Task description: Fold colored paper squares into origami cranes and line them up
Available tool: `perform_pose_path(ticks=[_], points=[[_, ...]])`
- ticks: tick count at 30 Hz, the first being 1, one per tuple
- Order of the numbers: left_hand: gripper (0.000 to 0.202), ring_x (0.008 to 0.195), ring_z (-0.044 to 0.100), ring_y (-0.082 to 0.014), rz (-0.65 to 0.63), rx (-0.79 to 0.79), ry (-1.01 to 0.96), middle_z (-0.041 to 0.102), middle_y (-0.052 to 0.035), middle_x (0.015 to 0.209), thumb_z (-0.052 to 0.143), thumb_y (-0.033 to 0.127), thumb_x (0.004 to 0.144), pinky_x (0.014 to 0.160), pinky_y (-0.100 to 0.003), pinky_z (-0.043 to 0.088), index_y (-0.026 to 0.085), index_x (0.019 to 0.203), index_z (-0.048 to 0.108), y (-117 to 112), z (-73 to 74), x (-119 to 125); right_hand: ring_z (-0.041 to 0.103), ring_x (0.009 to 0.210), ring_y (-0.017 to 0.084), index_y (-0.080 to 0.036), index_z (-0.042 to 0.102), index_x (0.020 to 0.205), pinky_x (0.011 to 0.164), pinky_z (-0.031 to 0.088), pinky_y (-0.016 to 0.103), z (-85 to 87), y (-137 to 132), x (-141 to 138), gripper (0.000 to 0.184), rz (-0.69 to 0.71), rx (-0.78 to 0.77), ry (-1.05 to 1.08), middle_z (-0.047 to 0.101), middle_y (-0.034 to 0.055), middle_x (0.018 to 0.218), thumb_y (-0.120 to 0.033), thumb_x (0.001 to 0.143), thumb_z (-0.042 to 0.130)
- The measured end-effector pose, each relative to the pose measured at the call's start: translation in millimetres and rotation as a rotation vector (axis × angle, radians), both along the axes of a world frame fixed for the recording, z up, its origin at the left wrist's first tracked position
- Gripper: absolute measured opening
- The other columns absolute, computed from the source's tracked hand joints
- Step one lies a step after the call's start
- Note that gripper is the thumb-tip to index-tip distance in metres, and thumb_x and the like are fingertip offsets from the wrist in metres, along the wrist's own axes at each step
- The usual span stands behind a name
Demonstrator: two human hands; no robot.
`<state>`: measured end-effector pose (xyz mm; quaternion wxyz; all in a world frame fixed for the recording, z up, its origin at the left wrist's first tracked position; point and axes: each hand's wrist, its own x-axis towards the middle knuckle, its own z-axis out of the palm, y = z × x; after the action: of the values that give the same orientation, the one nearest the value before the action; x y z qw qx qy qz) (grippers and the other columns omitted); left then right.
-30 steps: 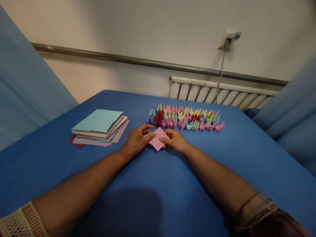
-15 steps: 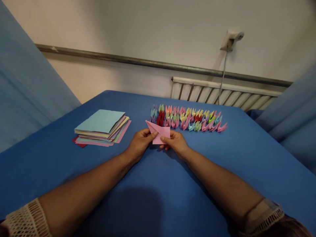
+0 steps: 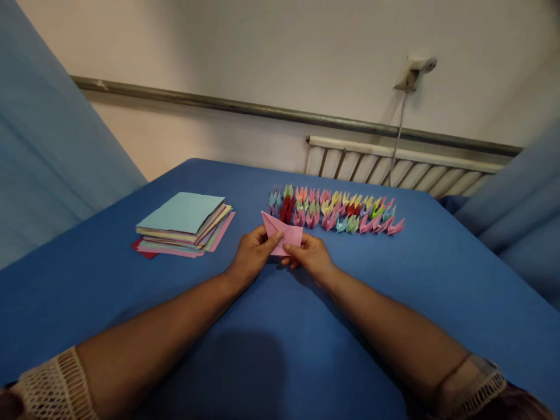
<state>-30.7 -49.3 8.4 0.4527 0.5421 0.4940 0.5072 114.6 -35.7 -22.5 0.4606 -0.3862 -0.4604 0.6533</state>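
Note:
A partly folded piece of pink origami paper [image 3: 292, 234] is held up between both hands above the blue table. My left hand [image 3: 254, 252] pinches its left side, thumb on the front face. From the right, my right hand [image 3: 312, 255] grips the lower right part, with its thumb on the front and some fingers curled underneath. The paper's upper left corner rises to a point; its right part looks square. Fingers behind the sheet are partly hidden. Just beyond the paper stand rows of small folded paper cranes [image 3: 350, 213] in many colours.
To the left lies a stack of square coloured paper [image 3: 181, 213], light blue on top. The blue-covered table [image 3: 350, 356] reaches toward a wall with a metal rail [image 3: 227, 105], a radiator [image 3: 394, 154] and a socket with a cord [image 3: 411, 76]. Blue curtains [image 3: 48, 140] hang at both sides.
The left side of the pink paper has shifted slightly, and my left thumb has moved a little inward over it. Both hands keep their hold. The whole view has shifted slightly.

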Motion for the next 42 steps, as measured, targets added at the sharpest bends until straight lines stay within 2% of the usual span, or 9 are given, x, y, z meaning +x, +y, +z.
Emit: perform_pose_path(ticks=[4, 6, 9, 12, 16, 21, 23, 32, 42], points=[[0.039, 0.073, 0.06, -0.0175, -0.034, -0.016, 0.054, 0.068, -0.0058, 0.082, 0.069, 0.048, 0.074, 0.066, -0.028, 0.047, 0.013, 0.089, 0.068, 2.0, 2.7, -5.6, 0.062, 0.054, 0.013, -0.015, 0.065, 0.083, 0.048, 0.043, 0.022, 3.1, 0.9, 4.4, 0.039, 0.097, 0.055, -0.077, 0.067, 0.0016, 0.065, -0.044, 0.063, 0.08], [0.038, 0.074, 0.061, -0.0182, -0.165, -0.081, 0.054, 0.07, -0.0067, 0.084, 0.071, 0.048, 0.072, 0.067, -0.028, 0.048, 0.013, 0.087, 0.07, 3.6, 4.4, -9.4, 0.06, 0.059, 0.011, -0.017, 0.066, 0.08, 0.055, 0.046, 0.024, 6.8, 4.5, 10.3, 0.034, 0.09, 0.118, -0.071, 0.067, 0.001, 0.069, -0.043, 0.064, 0.08], [0.033, 0.07, 0.061, -0.0174, -0.465, -0.221, 0.1, 0.07, -0.0058, 0.082, 0.074, 0.043, 0.07, 0.066, -0.028, 0.047, 0.014, 0.085, 0.071, 4.5, 5.6, -14.5, 0.062, 0.071, 0.013, -0.02, 0.067, 0.082, 0.069, 0.049, 0.028, 10.9, 10.3, 17.8, 0.032, 0.083, 0.204, -0.043, 0.069, 0.0006, 0.08, -0.041, 0.062, 0.081], [0.028, 0.064, 0.058, -0.0161, -0.586, -0.266, 0.204, 0.067, -0.0031, 0.074, 0.074, 0.041, 0.069, 0.061, -0.027, 0.045, 0.016, 0.079, 0.071, 3.6, 6.3, -16.9, 0.059, 0.066, 0.012, -0.02, 0.066, 0.076, 0.067, 0.047, 0.027, 10.6, 12.6, 18.9, 0.028, 0.114, 0.266, -0.083, 0.066, -0.0021, 0.074, -0.039, 0.061, 0.08], [0.027, 0.063, 0.056, -0.0155, -0.54, -0.222, 0.29, 0.065, -0.0017, 0.071, 0.073, 0.041, 0.068, 0.057, -0.025, 0.043, 0.017, 0.078, 0.069, 4.2, 7.2, -16.8, 0.052, 0.057, 0.01, -0.02, 0.058, 0.063, 0.058, 0.043, 0.025, 8.4, 12.4, 15.8, 0.027, 0.072, 0.31, -0.132, 0.058, -0.0046, 0.061, -0.04, 0.063, 0.077], [0.029, 0.057, 0.052, -0.0123, -0.238, -0.169, 0.273, 0.061, 0.0002, 0.066, 0.075, 0.041, 0.064, 0.051, -0.022, 0.037, 0.016, 0.075, 0.065, 9.5, 4.6, -14.8, 0.047, 0.044, 0.008, -0.02, 0.056, 0.066, 0.046, 0.036, 0.022, 8.1, 16.8, 19.9, 0.026, 0.021, 0.214, -0.17, 0.055, -0.0053, 0.051, -0.04, 0.064, 0.074], [0.032, 0.057, 0.052, -0.0121, -0.184, -0.188, 0.224, 0.062, -0.0001, 0.069, 0.077, 0.041, 0.062, 0.052, -0.023, 0.038, 0.016, 0.078, 0.065, 10.7, 4.9, -14.1, 0.047, 0.041, 0.008, -0.02, 0.058, 0.068, 0.042, 0.032, 0.022, 6.8, 19.5, 22.3, 0.026, 0.01, 0.193, -0.187, 0.055, -0.0049, 0.048, -0.041, 0.065, 0.073], [0.041, 0.052, 0.053, -0.0118, -0.217, -0.266, 0.198, 0.062, 0.0004, 0.064, 0.081, 0.041, 0.057, 0.048, -0.022, 0.037, 0.014, 0.083, 0.063, 11.7, 10.4, -17.8, 0.048, 0.043, 0.008, -0.019, 0.059, 0.068, 0.044, 0.035, 0.021, 6.2, 24.4, 28.1, 0.029, -0.084, 0.179, -0.113, 0.057, -0.0044, 0.052, -0.043, 0.064, 0.076], [0.038, 0.051, 0.052, -0.0109, -0.224, -0.289, 0.196, 0.062, 0.0002, 0.064, 0.08, 0.039, 0.058, 0.049, -0.022, 0.036, 0.015, 0.082, 0.063, 12.7, 12.1, -19.3, 0.054, 0.047, 0.008, -0.016, 0.064, 0.073, 0.043, 0.036, 0.02, 4.0, 28.8, 33.7, 0.043, -0.047, -0.01, 0.086, 0.063, 0.0008, 0.061, -0.059, 0.071, 0.067]])
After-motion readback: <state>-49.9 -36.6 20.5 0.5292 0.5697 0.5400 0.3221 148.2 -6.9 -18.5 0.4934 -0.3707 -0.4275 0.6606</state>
